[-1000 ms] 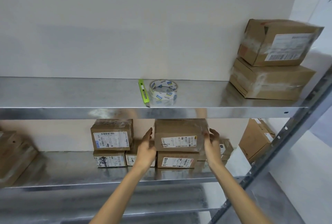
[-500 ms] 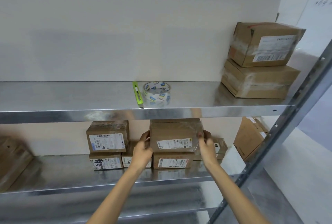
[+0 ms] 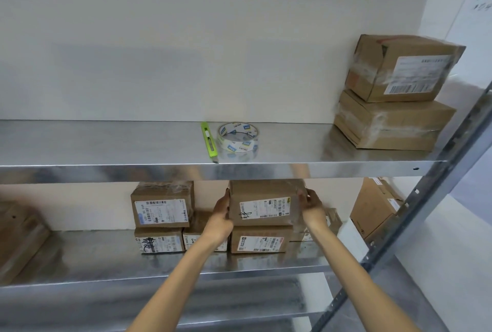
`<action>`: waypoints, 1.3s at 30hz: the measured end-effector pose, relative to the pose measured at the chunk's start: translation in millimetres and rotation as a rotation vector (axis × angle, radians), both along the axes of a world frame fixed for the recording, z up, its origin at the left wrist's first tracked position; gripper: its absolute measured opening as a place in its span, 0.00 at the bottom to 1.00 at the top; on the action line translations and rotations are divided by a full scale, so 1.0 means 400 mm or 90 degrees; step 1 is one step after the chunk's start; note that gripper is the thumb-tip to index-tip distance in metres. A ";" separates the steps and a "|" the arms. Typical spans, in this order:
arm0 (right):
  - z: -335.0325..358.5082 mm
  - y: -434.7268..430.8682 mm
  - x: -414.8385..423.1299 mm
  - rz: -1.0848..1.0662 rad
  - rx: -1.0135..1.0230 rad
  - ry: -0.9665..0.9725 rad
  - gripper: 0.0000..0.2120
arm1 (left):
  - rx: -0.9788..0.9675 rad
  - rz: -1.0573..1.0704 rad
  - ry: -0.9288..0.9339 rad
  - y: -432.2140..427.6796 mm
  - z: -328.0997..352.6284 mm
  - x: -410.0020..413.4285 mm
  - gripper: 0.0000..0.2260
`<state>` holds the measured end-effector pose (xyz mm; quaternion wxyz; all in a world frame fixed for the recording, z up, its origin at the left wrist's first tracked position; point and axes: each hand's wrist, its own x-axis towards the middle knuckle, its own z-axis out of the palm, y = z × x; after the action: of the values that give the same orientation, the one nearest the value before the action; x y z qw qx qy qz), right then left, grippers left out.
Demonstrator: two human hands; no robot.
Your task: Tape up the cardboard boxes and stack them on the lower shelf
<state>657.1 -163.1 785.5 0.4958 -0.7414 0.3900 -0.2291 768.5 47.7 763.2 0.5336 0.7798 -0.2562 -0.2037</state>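
Observation:
A taped cardboard box (image 3: pixel 263 204) with a white label sits on top of another labelled box (image 3: pixel 259 240) on the lower shelf (image 3: pixel 106 259). My left hand (image 3: pixel 222 214) grips its left side and my right hand (image 3: pixel 312 205) grips its right side. To the left stands a second stack of two labelled boxes (image 3: pixel 161 208). A low box (image 3: pixel 198 233) lies between the stacks, partly hidden by my left hand. On the upper shelf (image 3: pixel 106 145) lie a roll of clear tape (image 3: pixel 237 138) and a green cutter (image 3: pixel 209 142).
Two larger taped boxes (image 3: pixel 394 94) are stacked at the right end of the upper shelf. Another box (image 3: pixel 372 206) leans at the lower shelf's right end, beside the grey upright post (image 3: pixel 415 204). A brown box (image 3: pixel 18 236) sits at the far left.
Both hands closed in from beside the top box to gripping its sides. The view has shifted slightly.

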 end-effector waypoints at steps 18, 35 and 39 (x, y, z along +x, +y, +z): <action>0.033 -0.046 0.048 0.006 -0.002 0.115 0.24 | -0.027 0.017 -0.004 -0.035 -0.002 0.041 0.34; 0.019 -0.011 -0.054 -0.014 -0.022 -0.026 0.22 | -0.052 0.177 0.008 0.006 0.039 -0.014 0.26; 0.051 -0.011 -0.079 0.007 -0.048 -0.064 0.17 | -0.023 0.211 -0.085 0.029 0.084 -0.034 0.20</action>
<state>625.5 -167.4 805.9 0.4877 -0.7491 0.3517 -0.2782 755.0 59.1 796.7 0.5556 0.8134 -0.1628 -0.0564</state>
